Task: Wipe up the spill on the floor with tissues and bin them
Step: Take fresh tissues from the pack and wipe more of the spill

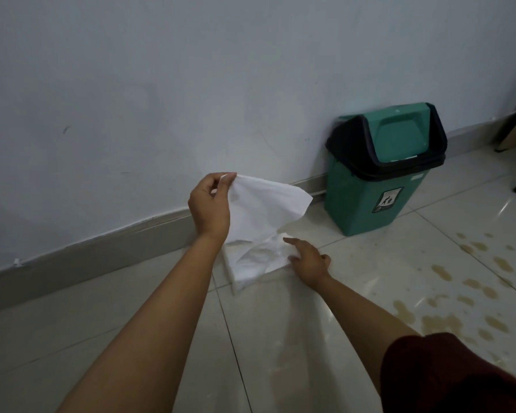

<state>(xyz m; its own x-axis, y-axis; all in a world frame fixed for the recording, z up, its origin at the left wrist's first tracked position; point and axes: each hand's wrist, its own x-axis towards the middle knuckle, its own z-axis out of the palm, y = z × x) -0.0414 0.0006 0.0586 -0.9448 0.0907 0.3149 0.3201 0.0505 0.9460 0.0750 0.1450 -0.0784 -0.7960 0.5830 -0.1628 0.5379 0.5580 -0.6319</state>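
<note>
Left hand [209, 204] pinches tissue [265, 204] corner, lifted off pack [251, 268] by wall. Right hand [309, 260], fingers extended, presses pack. Spill [471, 293] far right, bin [382, 171] nearby. Pull sheet free, spread flat over puddles.

Indoor room (home or office unclear): tiled floor [161, 308], bin [379, 186].

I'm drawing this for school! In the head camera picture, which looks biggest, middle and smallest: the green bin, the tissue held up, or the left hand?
1. Green bin, clearly the largest.
2. Held-up tissue, pinched by the left hand.
3. Left hand, smallest, though not much smaller than the tissue.
</note>
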